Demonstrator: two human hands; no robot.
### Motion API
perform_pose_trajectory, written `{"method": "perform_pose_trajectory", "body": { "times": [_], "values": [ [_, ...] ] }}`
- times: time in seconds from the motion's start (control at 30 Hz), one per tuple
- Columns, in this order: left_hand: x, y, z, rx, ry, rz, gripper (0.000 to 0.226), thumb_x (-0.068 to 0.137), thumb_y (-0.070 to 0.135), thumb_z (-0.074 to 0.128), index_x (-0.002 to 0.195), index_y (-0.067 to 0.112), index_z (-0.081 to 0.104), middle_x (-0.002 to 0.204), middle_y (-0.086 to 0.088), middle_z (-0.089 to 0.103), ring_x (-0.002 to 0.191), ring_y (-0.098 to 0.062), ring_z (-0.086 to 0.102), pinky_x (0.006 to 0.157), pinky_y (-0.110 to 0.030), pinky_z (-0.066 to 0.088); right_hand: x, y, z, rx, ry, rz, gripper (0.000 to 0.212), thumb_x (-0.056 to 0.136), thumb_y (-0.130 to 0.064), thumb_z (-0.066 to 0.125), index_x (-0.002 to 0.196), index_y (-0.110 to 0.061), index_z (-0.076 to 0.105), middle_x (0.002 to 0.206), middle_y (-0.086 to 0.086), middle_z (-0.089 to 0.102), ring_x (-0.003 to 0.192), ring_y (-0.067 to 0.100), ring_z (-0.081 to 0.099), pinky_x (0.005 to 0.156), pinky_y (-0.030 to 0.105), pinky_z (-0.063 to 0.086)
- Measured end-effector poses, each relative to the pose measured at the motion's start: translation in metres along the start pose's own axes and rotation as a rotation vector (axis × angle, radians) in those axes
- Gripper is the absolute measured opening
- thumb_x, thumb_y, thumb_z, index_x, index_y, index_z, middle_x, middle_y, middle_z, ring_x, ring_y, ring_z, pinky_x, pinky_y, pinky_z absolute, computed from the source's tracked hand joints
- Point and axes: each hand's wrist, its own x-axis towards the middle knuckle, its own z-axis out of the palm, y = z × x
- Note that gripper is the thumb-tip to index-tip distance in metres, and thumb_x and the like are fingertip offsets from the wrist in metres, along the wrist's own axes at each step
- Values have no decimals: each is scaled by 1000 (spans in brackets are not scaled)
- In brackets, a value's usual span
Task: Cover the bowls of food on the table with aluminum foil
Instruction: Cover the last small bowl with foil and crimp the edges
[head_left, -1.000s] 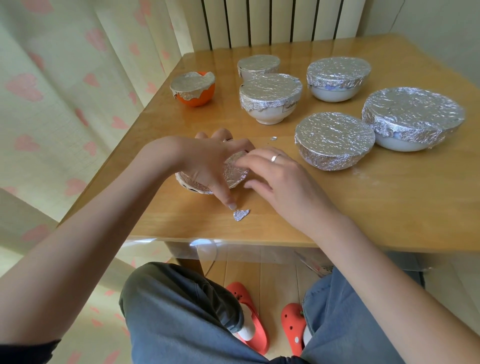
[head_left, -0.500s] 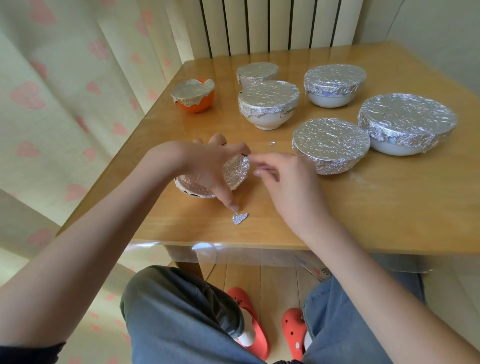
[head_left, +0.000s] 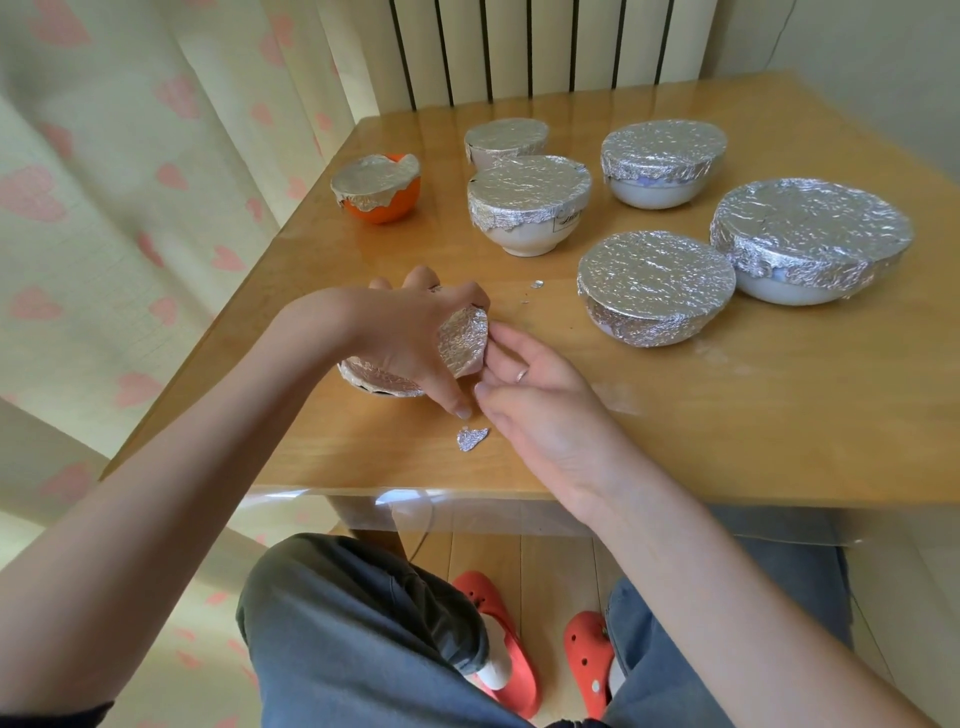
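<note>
- The left hand (head_left: 415, 338) lay over a small bowl (head_left: 382, 382) near the front left of the wooden desk (head_left: 727, 415), its fingers curled down round the foil-wrapped rim, the thumb reaching to the desk beside it
- A flap of aluminum foil (head_left: 464, 340) stood up at the bowl's right side, between the two hands
- The right hand (head_left: 530, 400) sat just right of that flap, fingers loosely bent, their tips touching the foil's edge; whether they pinched it or only pressed it could not be told
- A ring (head_left: 521, 373) showed on one right finger
- A small foil scrap (head_left: 471, 439) lay on the desk just in front of the hands, and tinier bits (head_left: 536, 285) lay further back
- Six other bowls stood already covered in foil: an orange bowl (head_left: 382, 195) at the far left, a small bowl at the back (head_left: 506, 143), a white footed bowl (head_left: 530, 205) in front of it, a pale bowl (head_left: 657, 163) to its right, a wide bowl (head_left: 657, 288) nearer the middle, and the largest bowl (head_left: 810, 239) at the far right
- Under the desk edge showed grey trousers (head_left: 353, 634) and red clogs (head_left: 587, 660) on a wooden floor
</note>
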Motion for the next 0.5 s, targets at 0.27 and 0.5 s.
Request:
{"method": "perform_pose_trajectory", "body": {
  "times": [0.27,0.5],
  "values": [
    [0,-1,0,-4,-9,1,103,47,69,81,128,58,19,134,6,25,117,-31,34,90,-44,41,14,-3,-5,-541,217,-225,29,72,-6,80,94,-19,67,84,-5,70,78,7,69,76,22,56],
    [1,-2,-1,-1,-29,4,104,46,69,80,128,60,17,136,6,23,121,-32,33,95,-50,42,33,-8,-18,-766,202,-302,23,67,-14,85,86,-11,71,77,4,71,66,9,65,71,23,53]
  ]
}}
